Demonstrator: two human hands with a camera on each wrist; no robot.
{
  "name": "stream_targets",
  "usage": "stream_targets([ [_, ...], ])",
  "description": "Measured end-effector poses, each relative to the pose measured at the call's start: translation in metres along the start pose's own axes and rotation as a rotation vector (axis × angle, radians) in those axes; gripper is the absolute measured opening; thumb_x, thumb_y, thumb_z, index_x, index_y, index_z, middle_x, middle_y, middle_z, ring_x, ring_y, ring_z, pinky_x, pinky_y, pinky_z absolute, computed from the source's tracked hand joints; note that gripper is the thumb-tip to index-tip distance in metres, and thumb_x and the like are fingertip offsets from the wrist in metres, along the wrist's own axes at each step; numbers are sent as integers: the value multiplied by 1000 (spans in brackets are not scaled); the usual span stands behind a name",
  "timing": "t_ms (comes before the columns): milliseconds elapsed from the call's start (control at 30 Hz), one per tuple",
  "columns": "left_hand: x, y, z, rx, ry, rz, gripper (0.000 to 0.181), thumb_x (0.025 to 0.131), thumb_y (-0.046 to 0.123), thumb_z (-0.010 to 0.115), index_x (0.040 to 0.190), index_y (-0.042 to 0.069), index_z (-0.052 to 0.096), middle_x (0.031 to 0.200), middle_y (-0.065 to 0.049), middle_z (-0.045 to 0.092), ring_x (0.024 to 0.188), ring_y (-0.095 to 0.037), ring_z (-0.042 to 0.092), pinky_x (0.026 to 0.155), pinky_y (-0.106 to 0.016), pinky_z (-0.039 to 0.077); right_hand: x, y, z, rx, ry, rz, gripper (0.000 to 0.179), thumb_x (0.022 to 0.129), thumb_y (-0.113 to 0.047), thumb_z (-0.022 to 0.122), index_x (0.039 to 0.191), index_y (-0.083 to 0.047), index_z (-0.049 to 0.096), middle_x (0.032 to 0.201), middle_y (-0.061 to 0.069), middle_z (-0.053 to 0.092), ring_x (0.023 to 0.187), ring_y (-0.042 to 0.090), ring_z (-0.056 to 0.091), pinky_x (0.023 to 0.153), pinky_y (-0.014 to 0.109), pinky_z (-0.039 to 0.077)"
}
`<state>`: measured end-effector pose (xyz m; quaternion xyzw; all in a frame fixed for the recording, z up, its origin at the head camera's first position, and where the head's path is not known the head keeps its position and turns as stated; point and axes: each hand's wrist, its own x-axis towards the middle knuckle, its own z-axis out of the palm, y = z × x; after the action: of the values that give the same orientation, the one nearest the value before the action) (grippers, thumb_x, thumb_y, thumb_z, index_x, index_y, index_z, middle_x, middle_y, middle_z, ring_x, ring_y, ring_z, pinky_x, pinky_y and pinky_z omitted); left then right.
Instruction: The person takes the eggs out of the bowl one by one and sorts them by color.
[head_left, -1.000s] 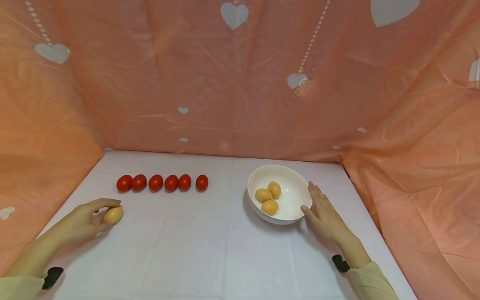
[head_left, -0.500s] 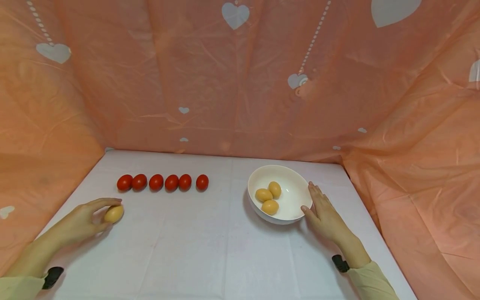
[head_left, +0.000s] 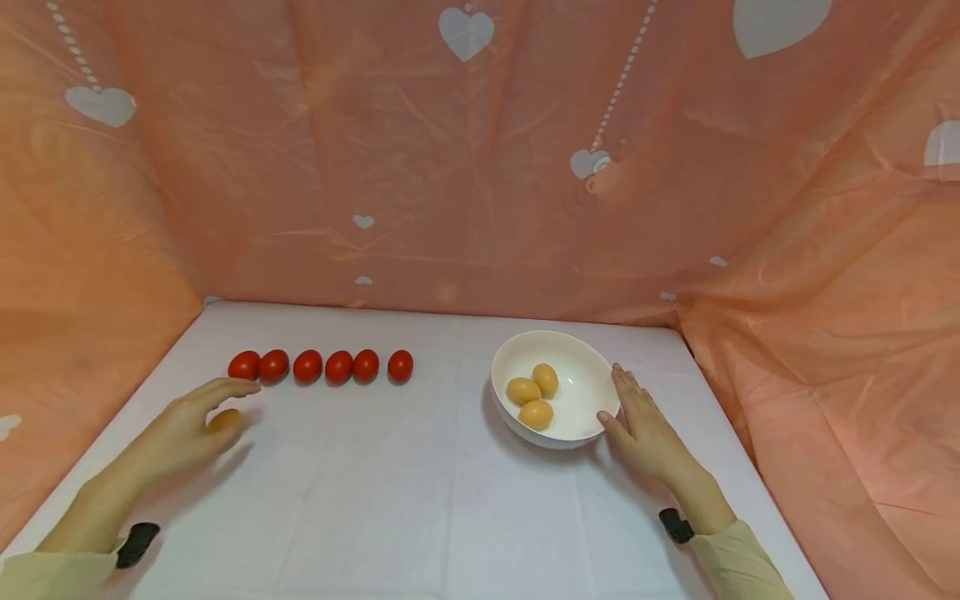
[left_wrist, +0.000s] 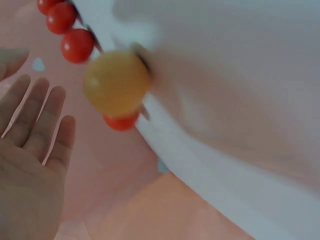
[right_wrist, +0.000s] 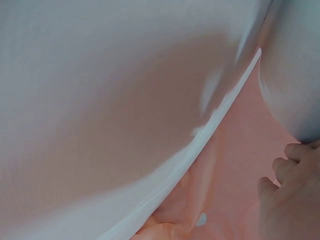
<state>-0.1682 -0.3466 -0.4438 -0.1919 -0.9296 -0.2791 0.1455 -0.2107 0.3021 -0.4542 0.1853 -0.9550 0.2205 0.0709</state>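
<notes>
On the white tabletop lies a yellow egg-shaped piece (head_left: 227, 419), partly hidden behind the thumb of my left hand (head_left: 183, 425) in the head view. From the left wrist, the fingers (left_wrist: 35, 125) are spread and fairly straight, apart from the yellow piece (left_wrist: 116, 84). My right hand (head_left: 648, 437) rests against the right side of a white bowl (head_left: 592, 392), fingers extended and thumb at the rim. Three similar yellow pieces (head_left: 536, 414) lie together inside it. In the right wrist view, fingers (right_wrist: 282, 170) touch the bowl's outer wall (right_wrist: 295, 85).
Several shiny red egg-shaped pieces (head_left: 307, 367) form a row at the back left, just beyond my left hand. A white cloth (head_left: 375, 500) covers the table. Orange curtains (head_left: 465, 167) with pale hearts enclose the back and sides.
My left hand has let go of the yellow piece, its fingers spreading while it shifts up and slightly right. My right hand stays at the bowl. The head view has shifted slightly.
</notes>
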Motion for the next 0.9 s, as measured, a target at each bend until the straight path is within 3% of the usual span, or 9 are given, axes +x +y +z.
stream_targets([
  [100, 10, 10, 7, -13, 21, 9, 46, 88, 0, 77, 131, 12, 66, 125, -4, 65, 110, 5, 51, 91, -4, 40, 0, 0, 0, 0, -2, 2, 77, 108, -35, 55, 163, 5, 19, 169, 24, 20, 156, 46, 16, 123, 64, 17],
  [200, 23, 21, 15, -1, 36, 36, 46, 88, 4, 80, 130, 9, 66, 121, -6, 66, 101, -8, 57, 80, -23, 53, 0, 0, 0, 0, -1, 0, 77, 108, -34, 55, 162, 6, 19, 169, 24, 21, 156, 46, 17, 123, 64, 18],
  [367, 44, 41, 30, -33, 9, 15, 43, 91, 7, 79, 132, 8, 65, 120, -8, 66, 103, -21, 60, 81, -49, 56, 0, -1, 0, -1, -3, 6, 77, 108, -34, 55, 163, 5, 18, 169, 24, 20, 156, 46, 17, 123, 64, 17],
  [667, 83, 72, 61, -149, -16, 62, 37, 96, 9, 74, 132, 7, 66, 131, -11, 64, 112, -31, 62, 95, -55, 54, 1, -1, 1, -9, -18, 20, 78, 108, -36, 54, 163, 4, 17, 170, 23, 19, 156, 46, 17, 124, 63, 16],
  [900, 116, 101, 87, -251, -49, 99, 38, 96, 9, 74, 133, 8, 65, 126, -9, 65, 102, -31, 62, 86, -51, 55, 2, -1, 0, -6, -21, 23, 78, 109, -37, 53, 163, 5, 16, 170, 23, 18, 156, 45, 16, 124, 63, 16],
])
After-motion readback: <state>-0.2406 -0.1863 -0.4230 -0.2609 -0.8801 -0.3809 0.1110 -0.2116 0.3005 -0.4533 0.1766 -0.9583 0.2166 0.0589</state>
